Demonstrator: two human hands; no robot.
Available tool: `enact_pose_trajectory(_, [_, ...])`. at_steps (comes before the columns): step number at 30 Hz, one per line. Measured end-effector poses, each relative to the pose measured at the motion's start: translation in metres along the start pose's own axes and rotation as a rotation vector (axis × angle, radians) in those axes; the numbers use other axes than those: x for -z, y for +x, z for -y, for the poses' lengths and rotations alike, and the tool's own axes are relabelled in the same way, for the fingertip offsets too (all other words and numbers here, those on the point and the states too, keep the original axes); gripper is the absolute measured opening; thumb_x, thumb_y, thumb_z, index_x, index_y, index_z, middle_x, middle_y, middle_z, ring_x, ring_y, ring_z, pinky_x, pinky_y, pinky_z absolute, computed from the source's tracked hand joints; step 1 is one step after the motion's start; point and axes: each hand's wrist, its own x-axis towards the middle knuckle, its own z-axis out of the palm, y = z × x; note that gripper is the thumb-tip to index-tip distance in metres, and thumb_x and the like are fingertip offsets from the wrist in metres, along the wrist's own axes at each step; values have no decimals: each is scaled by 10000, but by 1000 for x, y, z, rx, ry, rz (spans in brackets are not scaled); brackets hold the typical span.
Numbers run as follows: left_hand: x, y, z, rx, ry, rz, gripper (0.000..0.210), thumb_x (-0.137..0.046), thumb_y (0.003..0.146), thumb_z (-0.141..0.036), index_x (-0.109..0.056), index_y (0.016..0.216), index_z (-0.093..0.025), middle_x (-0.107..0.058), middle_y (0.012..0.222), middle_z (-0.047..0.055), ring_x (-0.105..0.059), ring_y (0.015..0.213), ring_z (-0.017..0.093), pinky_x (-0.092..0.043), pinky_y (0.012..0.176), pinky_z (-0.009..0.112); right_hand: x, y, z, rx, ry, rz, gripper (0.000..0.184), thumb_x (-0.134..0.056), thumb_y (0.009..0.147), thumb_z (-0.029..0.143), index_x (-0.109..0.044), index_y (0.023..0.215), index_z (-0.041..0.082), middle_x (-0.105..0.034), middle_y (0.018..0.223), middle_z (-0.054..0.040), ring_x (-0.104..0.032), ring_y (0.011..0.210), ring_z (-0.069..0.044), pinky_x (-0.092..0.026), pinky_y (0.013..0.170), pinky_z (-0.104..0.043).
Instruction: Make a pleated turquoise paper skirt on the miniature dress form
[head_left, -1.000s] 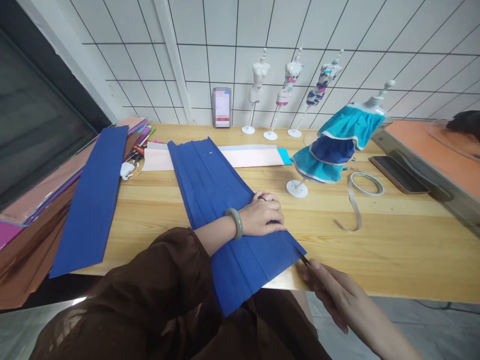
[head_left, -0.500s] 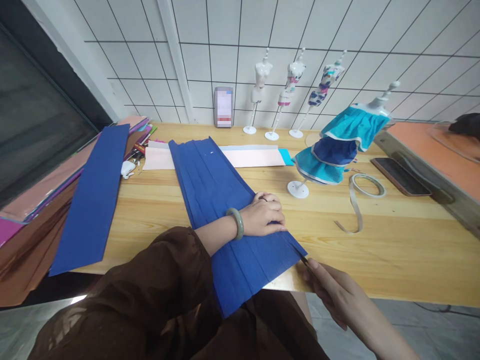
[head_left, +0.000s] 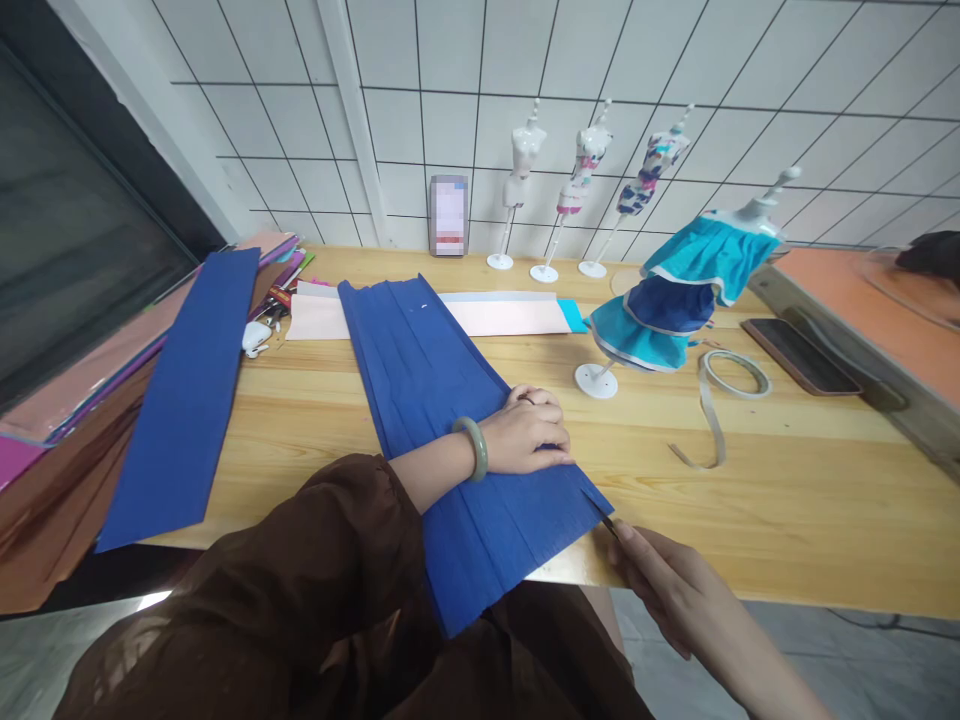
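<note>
A long sheet of blue crepe paper (head_left: 487,540) lies slantwise over the table, its near end hanging past the front edge. My left hand (head_left: 527,432) rests on it with fingers curled and closed at its right edge; a pale green bangle (head_left: 472,447) circles the wrist. At the sheet's lower right corner, my right hand (head_left: 667,580) is closed around scissors (head_left: 606,518). Their dark blades meet the paper near that corner, while the handles are mostly hidden in my fingers.
Another blue strip (head_left: 184,400) lies at left over stacked coloured papers (head_left: 75,500). Behind are a pale pink strip (head_left: 510,314), a propped phone (head_left: 448,215) and small mannequins (head_left: 525,150). A dressed mannequin (head_left: 675,300), tape roll (head_left: 739,373) and dark phone (head_left: 802,355) stand or lie right.
The scissors and my right hand have shifted very slightly at the paper's corner. My left hand and the blue sheet stay in place.
</note>
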Motion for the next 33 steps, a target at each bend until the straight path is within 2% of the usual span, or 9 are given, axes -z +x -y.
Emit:
enact_pose_trajectory(7, [-1, 0, 1, -16, 0, -11, 245, -554, 877, -414, -683, 827, -212, -640, 865, 32, -470, 1043, 211, -230, 952, 400, -3, 2, -5, -41, 53, 17, 612, -303, 808, 743, -538, 756, 180, -264, 558, 65, -225, 450, -91, -212, 382, -247])
enact_pose_trajectory(13, [-1, 0, 0, -14, -1, -17, 229, -564, 873, -403, -686, 822, -215, -641, 863, 31, -471, 1045, 205, -231, 951, 392, -4, 7, 2, -3, 29, 31, 581, -292, 825, 722, -515, 721, 195, -271, 513, 71, -214, 419, -90, -209, 390, -256])
enact_pose_trajectory(20, [1, 1, -1, 14, -7, 12, 212, -550, 887, -379, -687, 848, -222, -656, 896, 32, -471, 1077, 209, -222, 964, 392, -5, 12, 8, 32, 57, 44, 517, -312, 855, 682, -353, 622, 223, -279, 519, 73, -225, 412, -75, -196, 397, -251])
enact_pose_trajectory(33, [0, 1, 1, 3, 4, 5, 223, -541, 891, -386, -693, 854, -227, -655, 883, 31, -479, 1068, 209, -232, 960, 395, -6, 17, 3, 33, -6, 23, 557, -260, 835, 737, -391, 662, 224, -296, 526, 65, -244, 410, -90, -214, 392, -260])
